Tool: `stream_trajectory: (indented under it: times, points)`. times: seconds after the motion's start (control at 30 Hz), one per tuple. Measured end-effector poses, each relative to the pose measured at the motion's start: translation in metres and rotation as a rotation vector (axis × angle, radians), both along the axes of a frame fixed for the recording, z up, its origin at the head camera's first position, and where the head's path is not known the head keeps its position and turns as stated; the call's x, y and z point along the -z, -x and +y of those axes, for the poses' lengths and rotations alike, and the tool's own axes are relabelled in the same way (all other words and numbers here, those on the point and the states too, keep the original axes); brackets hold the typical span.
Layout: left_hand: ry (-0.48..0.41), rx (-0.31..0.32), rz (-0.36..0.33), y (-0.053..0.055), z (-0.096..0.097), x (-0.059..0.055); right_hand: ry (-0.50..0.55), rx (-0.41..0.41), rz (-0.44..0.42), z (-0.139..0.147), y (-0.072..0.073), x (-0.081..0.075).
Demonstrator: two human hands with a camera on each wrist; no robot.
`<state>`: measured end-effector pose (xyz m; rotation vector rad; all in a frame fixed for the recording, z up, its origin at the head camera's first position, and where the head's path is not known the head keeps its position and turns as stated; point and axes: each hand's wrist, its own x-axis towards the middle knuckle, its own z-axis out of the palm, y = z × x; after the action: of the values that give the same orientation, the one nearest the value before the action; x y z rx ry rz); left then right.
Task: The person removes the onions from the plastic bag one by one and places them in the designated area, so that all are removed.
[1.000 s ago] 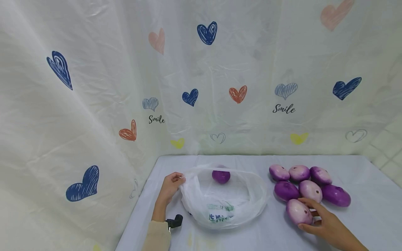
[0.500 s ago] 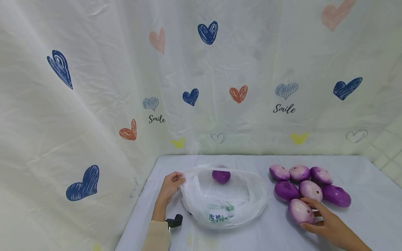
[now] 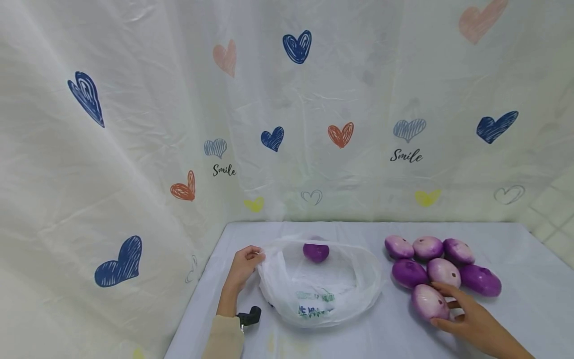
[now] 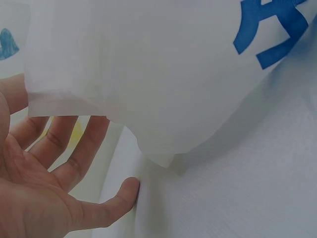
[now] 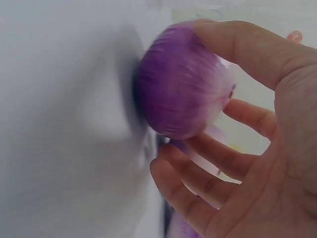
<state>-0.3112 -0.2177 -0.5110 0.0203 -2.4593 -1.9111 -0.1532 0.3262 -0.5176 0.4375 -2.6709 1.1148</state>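
Note:
At the left of the head view my left hand pinches the left edge of a white plastic bag lying with its mouth wide. In the left wrist view the bag hangs over several fingers, which are bent behind it. Inside the bag's mouth shows one dark purple onion. My right hand grips a pale purple onion, thumb on one side and fingers on the other. Seen from the right wrist, this onion is close to the white table surface.
More purple onions sit bunched just beyond the right hand. A white cloth covers the table. Behind it hangs a white curtain printed with hearts. A black device is strapped to the left wrist.
The right hand and its onion have shifted slightly to the right. The left hand and the bag have stayed in place.

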Motion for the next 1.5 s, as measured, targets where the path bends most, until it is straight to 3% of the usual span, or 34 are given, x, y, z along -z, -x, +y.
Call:
stream_trajectory:
  times: [0.23,0.47,0.7,0.93,1.27,1.5]
  points:
    - [-0.007,0.001,0.008,0.001,0.001,0.000,-0.057,0.059,0.109,0.000,0.003,-0.019]
    - [0.009,0.000,0.001,0.001,0.001,0.001,-0.019,0.087,0.193,-0.030,0.011,-0.050]
    - [0.003,-0.001,-0.011,0.001,0.000,0.001,0.017,0.042,0.208,-0.083,0.027,-0.066]
    - [0.005,0.001,-0.003,0.001,0.000,0.001,0.042,-0.126,0.241,-0.143,0.047,-0.065]
    - [0.010,-0.008,0.006,-0.001,0.001,0.000,0.003,-0.232,0.024,-0.195,0.082,-0.055]
    - [0.004,0.000,0.001,0.002,0.000,0.001,-0.026,-0.180,-0.109,-0.212,0.105,-0.048]
